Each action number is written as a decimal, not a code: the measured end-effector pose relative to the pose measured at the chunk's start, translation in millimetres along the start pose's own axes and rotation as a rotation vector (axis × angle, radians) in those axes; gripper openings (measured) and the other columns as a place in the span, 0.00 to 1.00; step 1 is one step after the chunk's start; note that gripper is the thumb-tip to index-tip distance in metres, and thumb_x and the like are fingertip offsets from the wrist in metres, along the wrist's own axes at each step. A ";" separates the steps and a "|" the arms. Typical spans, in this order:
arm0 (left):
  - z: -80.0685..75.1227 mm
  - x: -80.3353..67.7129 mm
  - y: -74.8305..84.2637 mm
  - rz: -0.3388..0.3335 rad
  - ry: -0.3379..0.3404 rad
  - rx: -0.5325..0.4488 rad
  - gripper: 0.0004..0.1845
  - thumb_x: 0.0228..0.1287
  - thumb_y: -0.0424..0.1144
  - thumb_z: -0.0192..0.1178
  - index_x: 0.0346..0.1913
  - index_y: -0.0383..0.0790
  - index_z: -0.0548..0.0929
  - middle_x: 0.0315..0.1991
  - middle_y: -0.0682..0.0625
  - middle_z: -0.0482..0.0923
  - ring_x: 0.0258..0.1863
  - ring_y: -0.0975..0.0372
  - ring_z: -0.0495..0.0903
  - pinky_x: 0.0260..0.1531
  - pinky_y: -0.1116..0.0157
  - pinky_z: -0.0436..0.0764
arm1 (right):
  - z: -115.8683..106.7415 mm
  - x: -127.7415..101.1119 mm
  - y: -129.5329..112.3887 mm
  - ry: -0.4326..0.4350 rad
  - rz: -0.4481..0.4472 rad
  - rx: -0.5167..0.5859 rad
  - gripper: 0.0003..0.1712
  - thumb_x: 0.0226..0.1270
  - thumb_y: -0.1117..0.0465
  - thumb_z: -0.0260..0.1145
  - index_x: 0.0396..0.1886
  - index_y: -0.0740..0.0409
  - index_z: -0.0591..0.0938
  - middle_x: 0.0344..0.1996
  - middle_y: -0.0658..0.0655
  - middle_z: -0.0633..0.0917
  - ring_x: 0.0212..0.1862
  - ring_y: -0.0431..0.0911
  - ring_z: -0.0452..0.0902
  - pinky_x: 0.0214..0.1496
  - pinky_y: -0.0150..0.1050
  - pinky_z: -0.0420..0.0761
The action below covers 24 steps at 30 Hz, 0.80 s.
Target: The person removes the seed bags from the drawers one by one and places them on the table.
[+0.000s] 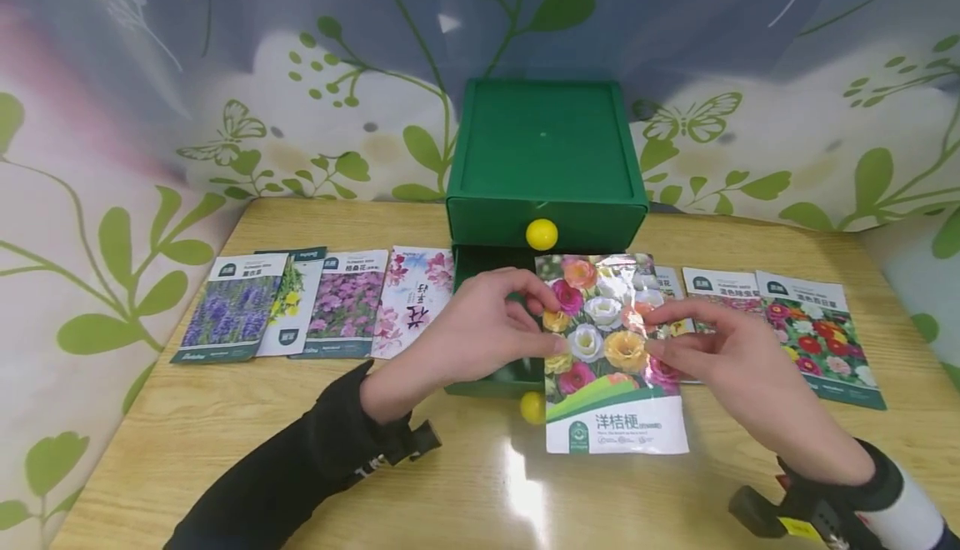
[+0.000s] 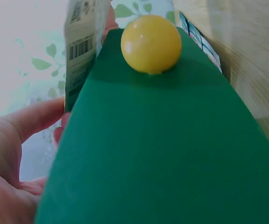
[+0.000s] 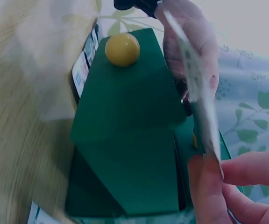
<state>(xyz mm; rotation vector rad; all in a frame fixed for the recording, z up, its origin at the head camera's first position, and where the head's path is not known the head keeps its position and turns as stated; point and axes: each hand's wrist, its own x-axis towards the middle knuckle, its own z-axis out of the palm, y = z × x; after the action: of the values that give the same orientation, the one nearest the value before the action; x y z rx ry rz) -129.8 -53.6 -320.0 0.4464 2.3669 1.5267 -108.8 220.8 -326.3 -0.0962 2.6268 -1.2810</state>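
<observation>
A flower seed packet (image 1: 615, 421) with several pink, white and orange blooms is held upright, picture side toward the head camera. My left hand (image 1: 476, 329) pinches its left edge between thumb and fingers. At the opposite edge, my right hand (image 1: 738, 367) pinches it the same way. In the left wrist view the packet's back (image 2: 81, 51) shows a barcode. The packet is above the pulled-out lower drawer (image 1: 495, 386) of a green box (image 1: 543, 142) and partly covers it. What lies inside the drawer is mostly hidden.
Yellow round knobs mark the upper drawer (image 1: 487, 223), which is closed, and the lower one. Left of the box lie several seed packets (image 1: 232, 308) in an overlapping row. More packets (image 1: 825, 337) lie to the right. Patterned cloth (image 1: 315, 117) hangs behind the wooden table (image 1: 450, 483).
</observation>
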 end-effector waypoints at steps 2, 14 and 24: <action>4.6 2.4 3.5 0.013 -0.005 -0.004 0.17 0.55 0.40 0.76 0.45 0.44 0.82 0.41 0.51 0.78 0.34 0.65 0.84 0.32 0.64 0.81 | -4.5 -2.3 3.7 0.032 0.004 -0.027 0.21 0.70 0.53 0.68 0.60 0.52 0.80 0.52 0.59 0.82 0.36 0.47 0.81 0.33 0.38 0.82; 33.3 9.7 19.3 0.013 -0.221 -0.191 0.19 0.68 0.44 0.66 0.58 0.48 0.78 0.57 0.59 0.72 0.51 0.69 0.79 0.46 0.67 0.80 | -30.6 -0.4 45.6 0.214 -0.014 -0.067 0.20 0.77 0.56 0.60 0.64 0.55 0.78 0.64 0.61 0.73 0.42 0.32 0.77 0.35 0.28 0.80; 52.1 16.4 25.9 -0.007 -0.377 -0.212 0.22 0.70 0.46 0.64 0.63 0.50 0.73 0.65 0.60 0.65 0.58 0.71 0.72 0.50 0.70 0.77 | -61.2 8.3 100.3 0.249 0.080 0.042 0.23 0.82 0.57 0.49 0.72 0.48 0.71 0.59 0.52 0.70 0.40 0.34 0.76 0.34 0.32 0.81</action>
<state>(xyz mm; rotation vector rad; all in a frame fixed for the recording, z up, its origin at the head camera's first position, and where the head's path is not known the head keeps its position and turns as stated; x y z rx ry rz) -121.1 6.3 -318.1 0.6127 1.8985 1.5149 -126.9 328.7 -369.9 0.1858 2.7725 -1.4006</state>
